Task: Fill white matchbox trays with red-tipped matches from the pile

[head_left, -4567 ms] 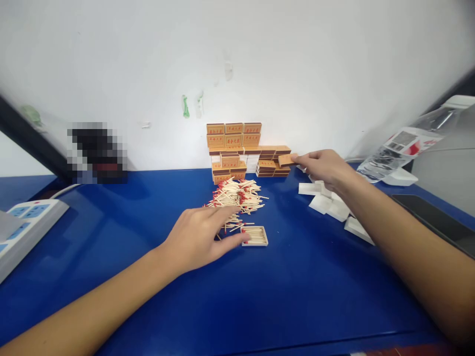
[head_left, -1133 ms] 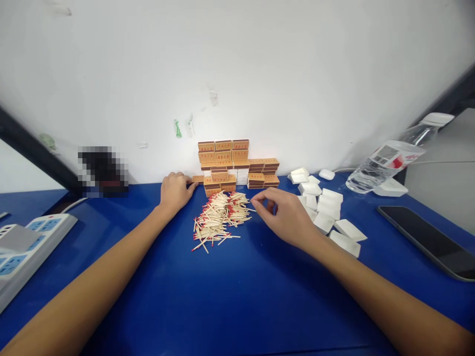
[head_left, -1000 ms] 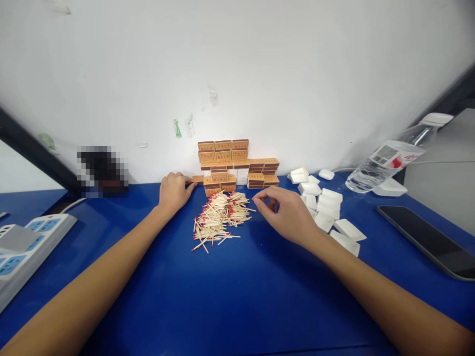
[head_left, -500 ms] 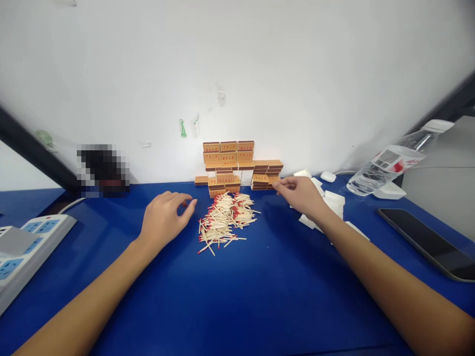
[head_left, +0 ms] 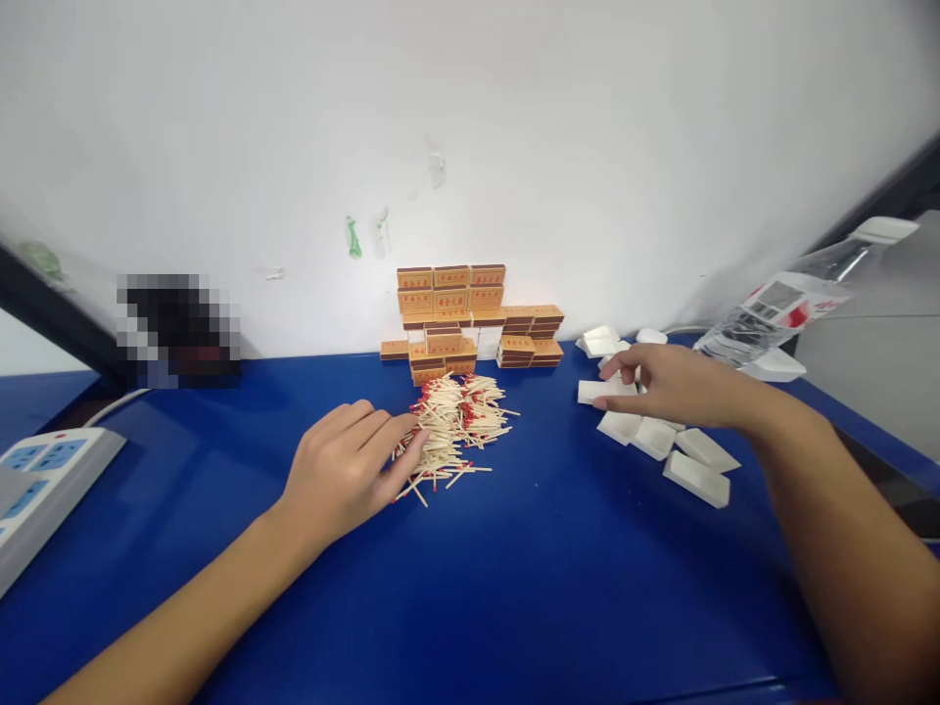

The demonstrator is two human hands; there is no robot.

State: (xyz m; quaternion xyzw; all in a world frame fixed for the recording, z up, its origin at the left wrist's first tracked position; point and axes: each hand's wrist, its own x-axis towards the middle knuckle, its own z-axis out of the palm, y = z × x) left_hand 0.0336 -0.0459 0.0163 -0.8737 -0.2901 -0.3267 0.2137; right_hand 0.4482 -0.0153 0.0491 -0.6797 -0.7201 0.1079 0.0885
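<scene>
A loose heap of red-tipped matches (head_left: 445,421) lies on the blue table. At its left edge is my left hand (head_left: 359,465), fingers curled and thumb and index tips drawn close together; whether matches are between them is hidden. On the right, my right hand (head_left: 668,382) has its thumb and index finger on the two long sides of a white inner matchbox tray (head_left: 588,392). More white trays (head_left: 697,478) are scattered under and around that hand. Behind the heap, orange matchboxes (head_left: 450,299) stand stacked against the wall, with a lower stack (head_left: 517,350) to the right.
A clear plastic bottle (head_left: 785,304) leans at the far right, and a dark phone (head_left: 892,490) is partly behind my right forearm. A white power strip (head_left: 63,490) sits at the left edge. The pale wall (head_left: 587,147) closes off the back.
My right hand has moved right from the low matchbox stack to the white trays and closed on one. My left hand has moved right to the match heap, its fingertips drawing together.
</scene>
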